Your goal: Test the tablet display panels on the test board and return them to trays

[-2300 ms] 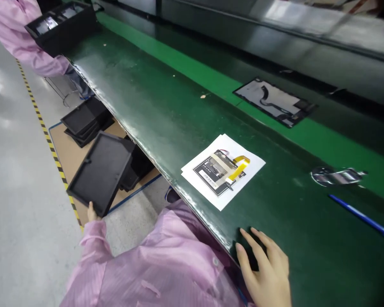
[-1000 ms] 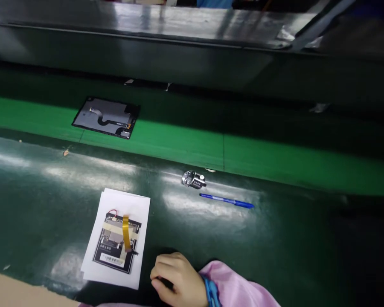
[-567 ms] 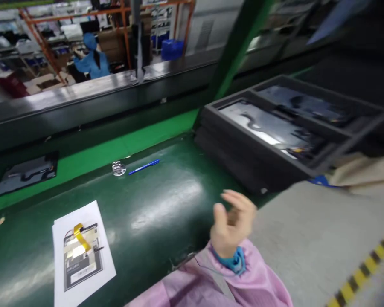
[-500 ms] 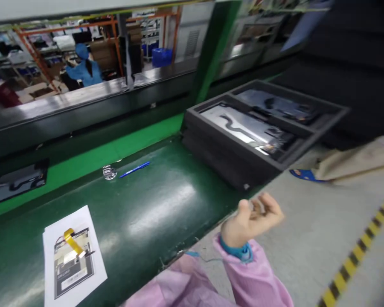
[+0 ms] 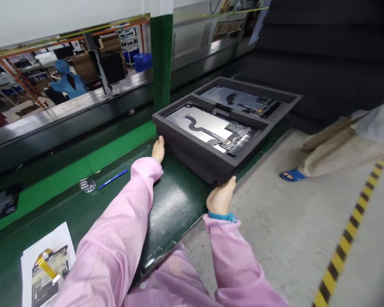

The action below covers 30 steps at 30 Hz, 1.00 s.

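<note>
A dark foam tray (image 5: 192,158) with two compartments is at the far end of the green bench. Each compartment holds a flat device panel; the nearer silver panel (image 5: 202,123) has a black ribbon cable across it, and a greyer panel (image 5: 243,99) lies behind. At the tray's left front corner, my left hand (image 5: 158,149) grips the side, its fingers mostly hidden. My right hand (image 5: 222,197), with a blue band at the wrist, is closed around the near right corner from below. Whether one tray or several stacked ones are held, I cannot tell.
On the bench lie a blue pen (image 5: 113,179), a small clear round item (image 5: 87,185), and white papers (image 5: 27,266) under a board with a yellow flex cable (image 5: 47,266). Another panel (image 5: 1,204) sits far left. A person's blue sandal (image 5: 292,175) is on the floor at right.
My left hand has come into view at the tray's left corner. My right hand has gone from free air to the near right corner. The view has turned to the right.
</note>
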Available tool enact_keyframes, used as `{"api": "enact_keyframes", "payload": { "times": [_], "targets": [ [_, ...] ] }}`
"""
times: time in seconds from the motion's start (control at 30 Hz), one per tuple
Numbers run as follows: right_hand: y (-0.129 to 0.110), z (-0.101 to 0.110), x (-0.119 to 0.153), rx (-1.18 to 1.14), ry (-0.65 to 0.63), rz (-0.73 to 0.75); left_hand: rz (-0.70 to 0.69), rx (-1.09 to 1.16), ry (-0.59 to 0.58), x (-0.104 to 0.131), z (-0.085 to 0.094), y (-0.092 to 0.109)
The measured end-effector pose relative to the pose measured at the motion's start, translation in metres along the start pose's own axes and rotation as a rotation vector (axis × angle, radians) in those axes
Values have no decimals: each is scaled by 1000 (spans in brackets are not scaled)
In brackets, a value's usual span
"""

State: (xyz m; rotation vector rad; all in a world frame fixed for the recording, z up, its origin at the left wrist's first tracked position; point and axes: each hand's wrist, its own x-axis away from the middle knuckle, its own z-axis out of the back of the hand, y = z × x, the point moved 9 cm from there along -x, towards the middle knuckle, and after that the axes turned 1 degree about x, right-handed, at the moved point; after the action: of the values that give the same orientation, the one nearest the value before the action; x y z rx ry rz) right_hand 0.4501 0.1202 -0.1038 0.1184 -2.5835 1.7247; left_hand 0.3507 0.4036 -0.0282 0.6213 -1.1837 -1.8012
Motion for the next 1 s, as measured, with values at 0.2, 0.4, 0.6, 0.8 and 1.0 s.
{"api": "enact_keyframes", "payload": {
  "times": [0.2,0.4,0.6,0.8,1.0],
  "targets": [
    [-19,-2,9,-36,7,37,32,-7,7,-20,-14,-13],
    [-34,2,30,-33,-1,57,49,-6,7,-2,-1,-24],
    [-36,25,82,-4,-34,12,67,1,39,44,30,-42],
    [-46,32,141,213,-170,58,84,13,31,80,66,-60],
    [-55,25,211,482,-531,197,134,-45,-83,123,88,-50]
  ]
}}
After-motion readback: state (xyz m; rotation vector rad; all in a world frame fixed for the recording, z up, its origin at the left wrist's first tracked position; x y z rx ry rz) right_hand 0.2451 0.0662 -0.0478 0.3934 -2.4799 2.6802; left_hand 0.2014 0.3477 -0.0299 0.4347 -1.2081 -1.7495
